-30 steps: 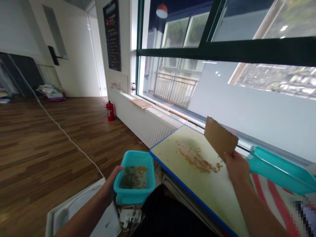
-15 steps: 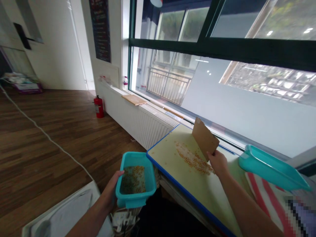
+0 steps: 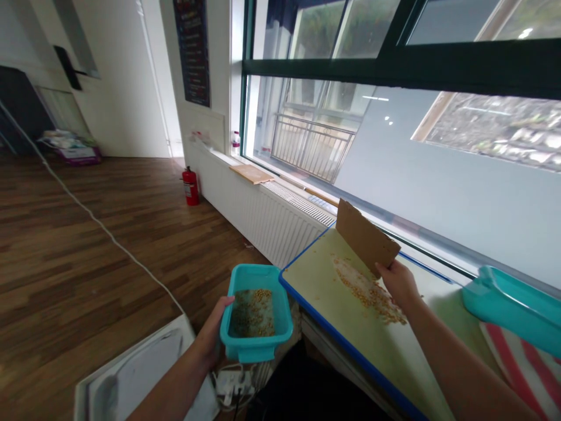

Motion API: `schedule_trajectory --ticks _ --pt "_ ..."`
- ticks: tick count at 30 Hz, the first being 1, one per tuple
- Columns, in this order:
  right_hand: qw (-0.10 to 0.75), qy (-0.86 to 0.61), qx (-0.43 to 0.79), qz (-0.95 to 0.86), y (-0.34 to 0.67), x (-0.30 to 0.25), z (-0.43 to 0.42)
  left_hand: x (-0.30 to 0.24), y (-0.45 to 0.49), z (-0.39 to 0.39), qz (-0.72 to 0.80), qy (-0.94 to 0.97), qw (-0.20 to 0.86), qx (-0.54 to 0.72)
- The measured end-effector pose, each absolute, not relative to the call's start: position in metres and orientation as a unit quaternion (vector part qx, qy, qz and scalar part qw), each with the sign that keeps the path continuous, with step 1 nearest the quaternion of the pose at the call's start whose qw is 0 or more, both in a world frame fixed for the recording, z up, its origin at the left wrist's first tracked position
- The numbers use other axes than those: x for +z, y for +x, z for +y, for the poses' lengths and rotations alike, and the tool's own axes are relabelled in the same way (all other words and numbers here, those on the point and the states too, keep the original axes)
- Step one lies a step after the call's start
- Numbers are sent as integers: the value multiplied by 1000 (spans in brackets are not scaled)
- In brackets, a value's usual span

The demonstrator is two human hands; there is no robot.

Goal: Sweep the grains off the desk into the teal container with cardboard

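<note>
My left hand (image 3: 215,330) grips the left rim of a teal plastic tub (image 3: 258,351), thumb over the edge. The tub hangs beside the table corner, with a layer of yellow kernels or beans (image 3: 258,298) in its bottom. In my right hand (image 3: 400,285) is a piece of brown cardboard (image 3: 364,238), held on edge over the table along its window side. Next to the cardboard, a long strip of yellowish kernels or beans (image 3: 366,292) with pale bits lies spread on the pale yellow, blue-edged table (image 3: 324,292).
A second teal tub (image 3: 517,304) and a red-and-white striped cloth (image 3: 517,362) are on the right. Beyond the table are a radiator (image 3: 258,210) and window. A fire extinguisher (image 3: 190,186), a white cable (image 3: 109,234) and a power strip (image 3: 234,383) are to the left and below.
The view has turned a little left, so the room appears shifted right. The cardboard has moved along the table toward its radiator end. My left hand still holds the tub.
</note>
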State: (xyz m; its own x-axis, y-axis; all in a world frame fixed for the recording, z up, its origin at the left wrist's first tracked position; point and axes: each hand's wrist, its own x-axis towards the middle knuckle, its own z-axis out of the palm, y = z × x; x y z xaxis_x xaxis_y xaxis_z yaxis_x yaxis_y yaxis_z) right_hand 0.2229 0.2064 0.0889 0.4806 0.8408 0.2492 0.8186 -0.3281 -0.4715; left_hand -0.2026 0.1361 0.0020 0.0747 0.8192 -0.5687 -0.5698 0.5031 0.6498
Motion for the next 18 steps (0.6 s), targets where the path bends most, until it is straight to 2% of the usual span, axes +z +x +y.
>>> schedule_trajectory --ticks 7,18 --pt "338 -798 64 -495 228 84 213 1 -202 147 469 156 722 483" --pt "364 -800 89 -469 217 90 230 25 -187 156 438 146 740 489"
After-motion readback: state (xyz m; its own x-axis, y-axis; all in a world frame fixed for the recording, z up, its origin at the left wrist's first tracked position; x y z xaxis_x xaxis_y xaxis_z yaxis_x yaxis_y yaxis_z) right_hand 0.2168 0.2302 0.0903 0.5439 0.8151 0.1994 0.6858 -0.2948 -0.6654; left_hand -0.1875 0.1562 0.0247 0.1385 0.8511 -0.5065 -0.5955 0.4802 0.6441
